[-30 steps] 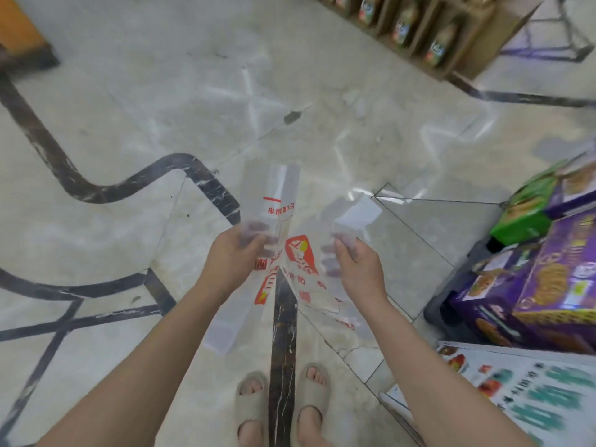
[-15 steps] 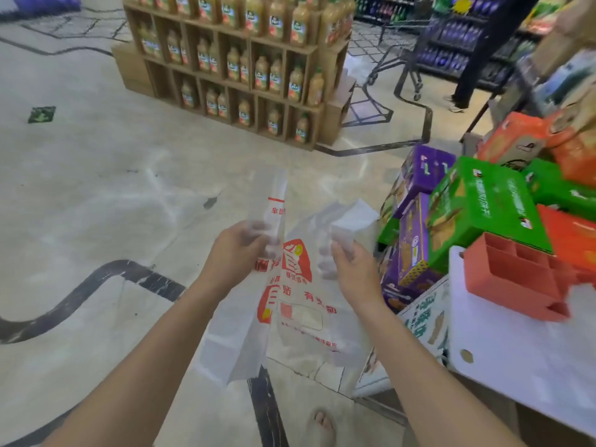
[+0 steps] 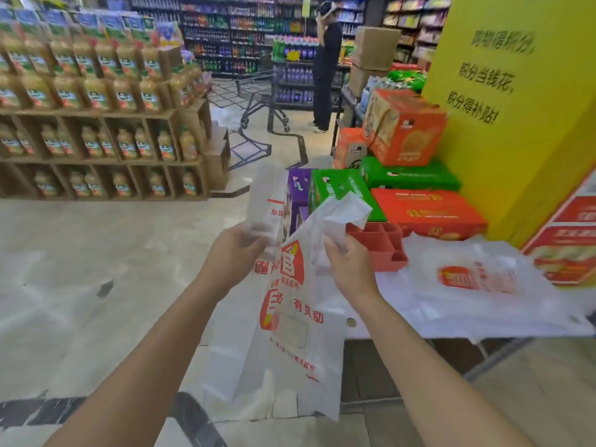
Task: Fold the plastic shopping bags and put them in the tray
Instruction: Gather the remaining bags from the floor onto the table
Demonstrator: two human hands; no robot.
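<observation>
The bag (image 3: 290, 333) is held in the air beside the table (image 3: 403, 321), one handle pinched by the left hand (image 3: 237, 253), the other gripped by the right hand (image 3: 346, 269). The film (thin, slack) could be let slip or folded askew before the tray (image 3: 379, 245) is reached.

Head view looks forward and down, close above hands (image 3: 290, 259)

Thin translucent plastic bag (image 3: 290, 333); matt red plastic tray (image 3: 383, 250); glossy floor (image 3: 96, 253)
</observation>
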